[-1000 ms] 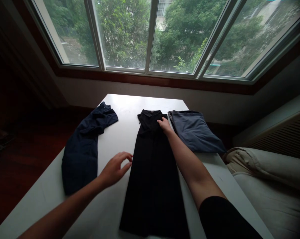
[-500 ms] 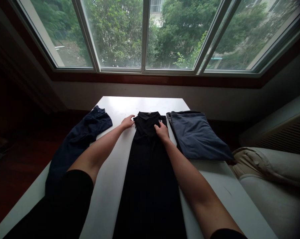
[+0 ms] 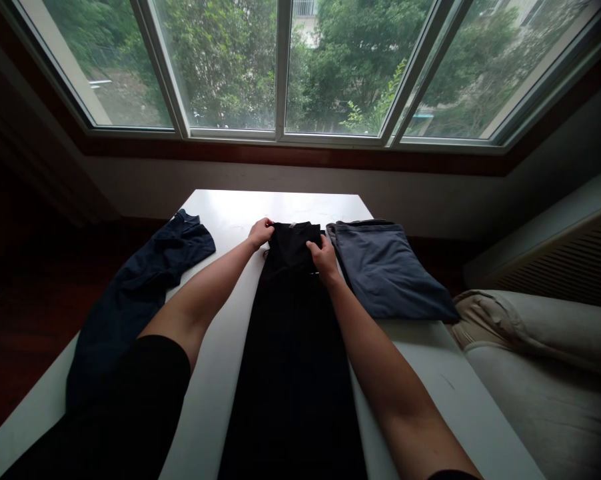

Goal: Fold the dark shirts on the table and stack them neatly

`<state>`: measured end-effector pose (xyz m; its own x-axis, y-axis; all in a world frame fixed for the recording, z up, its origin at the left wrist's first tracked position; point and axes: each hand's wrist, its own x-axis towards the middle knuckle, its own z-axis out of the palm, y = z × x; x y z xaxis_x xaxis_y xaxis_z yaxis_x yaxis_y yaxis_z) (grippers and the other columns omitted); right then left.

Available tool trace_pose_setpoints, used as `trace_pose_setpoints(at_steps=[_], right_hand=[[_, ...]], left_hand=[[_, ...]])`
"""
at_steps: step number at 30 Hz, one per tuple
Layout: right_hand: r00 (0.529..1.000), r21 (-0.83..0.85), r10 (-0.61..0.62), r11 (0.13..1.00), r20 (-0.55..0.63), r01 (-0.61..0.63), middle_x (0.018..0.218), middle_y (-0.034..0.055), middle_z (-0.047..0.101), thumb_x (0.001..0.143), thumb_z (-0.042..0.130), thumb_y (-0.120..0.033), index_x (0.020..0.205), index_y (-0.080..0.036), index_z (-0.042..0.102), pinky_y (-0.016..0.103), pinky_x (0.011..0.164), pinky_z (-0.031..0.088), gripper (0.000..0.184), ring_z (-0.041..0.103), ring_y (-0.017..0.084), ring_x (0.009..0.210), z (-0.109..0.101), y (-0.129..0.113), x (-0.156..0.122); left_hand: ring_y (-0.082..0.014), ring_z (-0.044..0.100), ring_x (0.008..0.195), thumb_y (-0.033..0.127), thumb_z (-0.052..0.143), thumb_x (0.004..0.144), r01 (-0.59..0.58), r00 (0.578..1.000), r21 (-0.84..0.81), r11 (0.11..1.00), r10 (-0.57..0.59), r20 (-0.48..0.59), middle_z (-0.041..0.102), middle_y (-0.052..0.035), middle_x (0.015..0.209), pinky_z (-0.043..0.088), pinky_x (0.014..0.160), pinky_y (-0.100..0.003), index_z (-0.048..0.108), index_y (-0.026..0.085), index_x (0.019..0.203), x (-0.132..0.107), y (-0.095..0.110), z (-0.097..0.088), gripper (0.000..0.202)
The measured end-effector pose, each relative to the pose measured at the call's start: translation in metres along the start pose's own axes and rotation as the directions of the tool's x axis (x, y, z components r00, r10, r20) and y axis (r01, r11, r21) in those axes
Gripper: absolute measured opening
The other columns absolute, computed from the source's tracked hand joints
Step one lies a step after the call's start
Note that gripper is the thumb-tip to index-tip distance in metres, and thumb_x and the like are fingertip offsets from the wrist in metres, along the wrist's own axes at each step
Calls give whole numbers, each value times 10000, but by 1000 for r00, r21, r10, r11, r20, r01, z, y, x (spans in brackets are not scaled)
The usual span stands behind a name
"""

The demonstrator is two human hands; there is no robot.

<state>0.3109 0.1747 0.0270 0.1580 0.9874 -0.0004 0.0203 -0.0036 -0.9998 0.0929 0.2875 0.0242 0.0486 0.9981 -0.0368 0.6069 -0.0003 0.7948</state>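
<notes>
Black shirt (image 3: 293, 360), head view: lies lengthwise on the white table (image 3: 275, 203), running from frame centre to bottom edge. Left hand (image 3: 262, 232), just above centre, pinches the shirt's far left corner; right hand (image 3: 324, 259) grips its far right side, thumb on top. Navy garment (image 3: 130, 300) at left; folded grey-blue cloth (image 3: 390, 267) right of centre.

A home, by its sofa (image 3: 530, 400) and wide window (image 3: 282, 73)
</notes>
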Motion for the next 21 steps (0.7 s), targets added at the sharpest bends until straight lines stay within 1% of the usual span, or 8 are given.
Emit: trace_pose_setpoints(at_steps=[3,6,9,12,14,16,19,21], right_hand=[[997,28,-66,998,48,64,975,57,744,766,707,-328,1027,-200,684,343,846,593,292,694,272,988,-1,-3,1],[988,37,11,999,155,-17,883,50,745,731,728,-313,962,-187,698,343,779,604,265,712,260,862,-1,-3,0],[981,41,54,997,184,-63,885,63,756,737,730,-316,953,-181,711,354,783,610,255,722,265,854,-1,-2,0],[990,44,21,999,137,-27,941,65,763,736,736,-327,979,-183,715,365,841,607,283,725,266,910,-2,0,3],[997,44,5,999,77,-8,967,60,761,736,732,-338,997,-190,708,366,868,603,301,722,261,944,-4,3,7],[999,51,17,999,44,-19,984,61,759,739,719,-343,1003,-193,699,362,871,603,304,721,256,955,-6,6,11],[998,68,53,996,37,-56,980,64,757,728,708,-331,993,-194,687,354,837,610,299,721,253,928,-9,10,15],[997,60,67,996,25,-68,954,62,753,725,698,-327,974,-193,678,347,810,611,283,718,248,898,-10,12,15]], left_hand=[[-216,678,1024,378,640,1008,5,1000,-56,998,-5,5,657,-98,1231,602,870,-412,622,156,1281,5,10,16,352],[-224,670,1056,376,641,1007,-9,1000,-79,997,9,4,648,-102,1259,595,896,-426,623,162,1285,7,17,28,352],[-228,668,1067,371,645,1005,-41,999,-90,995,42,4,644,-104,1269,592,905,-433,617,163,1298,5,20,40,361],[-229,670,1066,375,643,1006,-80,997,-84,993,80,-6,647,-103,1266,589,909,-437,615,162,1302,-2,18,46,366],[-235,658,1095,366,635,1008,-108,994,-58,993,106,-31,645,-100,1275,565,947,-453,614,165,1304,-7,13,45,358],[-232,626,1149,296,607,1013,-121,990,-13,993,120,-69,646,-102,1291,508,1023,-442,612,171,1311,-12,8,38,323],[-243,550,1241,177,588,972,-94,986,74,993,103,-131,634,-135,1325,401,1110,-390,626,167,1297,-15,-2,23,328],[-271,520,1276,196,629,946,-65,986,132,989,85,-147,615,-147,1347,373,1128,-415,640,169,1272,-14,-7,14,328]])
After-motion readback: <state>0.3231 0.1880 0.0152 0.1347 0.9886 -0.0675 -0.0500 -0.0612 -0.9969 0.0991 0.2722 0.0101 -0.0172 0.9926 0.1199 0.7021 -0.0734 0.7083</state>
